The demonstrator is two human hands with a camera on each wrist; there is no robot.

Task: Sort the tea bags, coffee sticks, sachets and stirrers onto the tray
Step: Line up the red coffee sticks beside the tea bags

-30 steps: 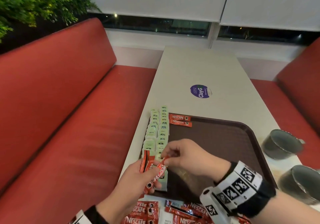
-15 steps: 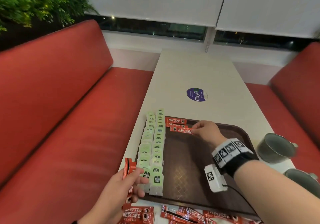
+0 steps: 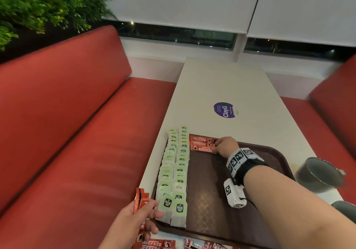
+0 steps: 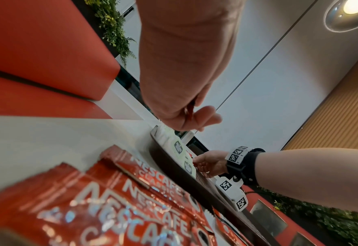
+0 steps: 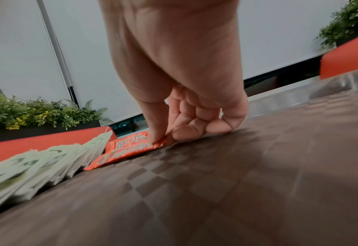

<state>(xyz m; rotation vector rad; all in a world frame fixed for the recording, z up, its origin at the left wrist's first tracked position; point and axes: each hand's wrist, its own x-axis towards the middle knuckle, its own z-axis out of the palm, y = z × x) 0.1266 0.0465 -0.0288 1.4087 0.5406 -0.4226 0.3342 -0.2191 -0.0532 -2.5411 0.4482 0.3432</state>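
The left hand (image 3: 138, 217) grips spare sticks (image 3: 140, 200) beside the tea bags (image 3: 176, 169). The right hand (image 3: 224, 146) has crossed the tray (image 3: 269, 152); its fingers (image 5: 159, 131) now pinch the third stick (image 3: 204, 149) onto the far row, nearly placed.

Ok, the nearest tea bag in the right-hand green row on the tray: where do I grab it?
Pinch the nearest tea bag by its near edge, coming from the near side of the tray. It overlaps the ones behind, so its near end is exposed; its left flank abuts the neighbouring row.
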